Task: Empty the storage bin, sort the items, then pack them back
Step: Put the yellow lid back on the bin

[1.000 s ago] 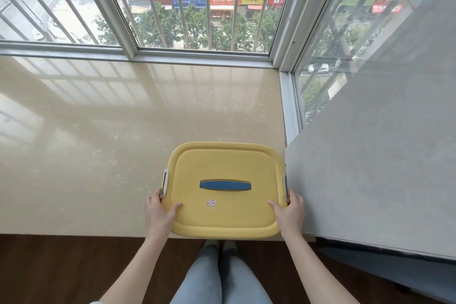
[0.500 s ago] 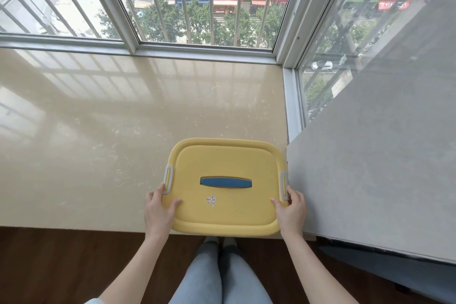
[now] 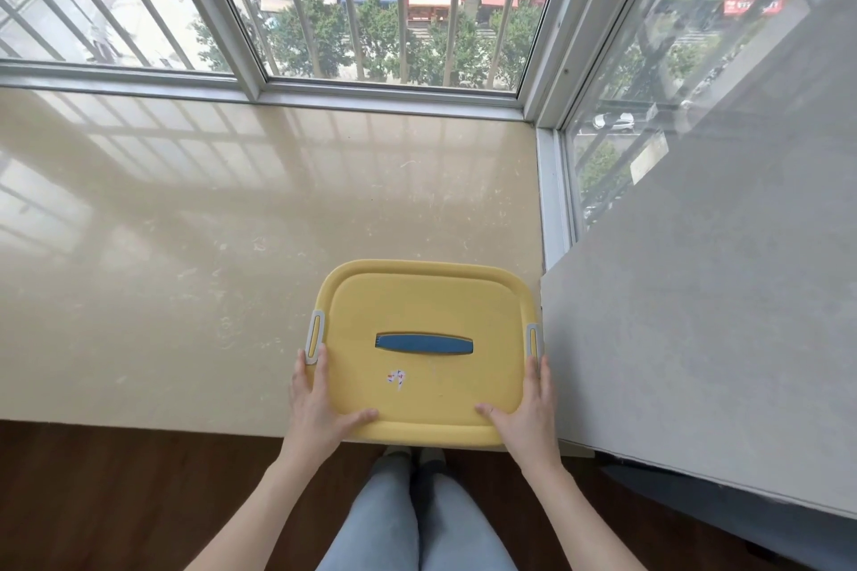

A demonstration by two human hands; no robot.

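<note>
Pressing the sides of the yellow storage bin (image 3: 429,433), the left hand (image 3: 316,409) and right hand (image 3: 527,414) lie flat, thumbs on its shut lid (image 3: 419,302).

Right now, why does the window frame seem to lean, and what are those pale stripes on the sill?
Head view: the wide-angle lens splays the window frame outward near the picture's edges; daylight through the bars mirrors as pale stripes on the glossy sill; the lid is evenly lit and sharp, with no glare.
</note>
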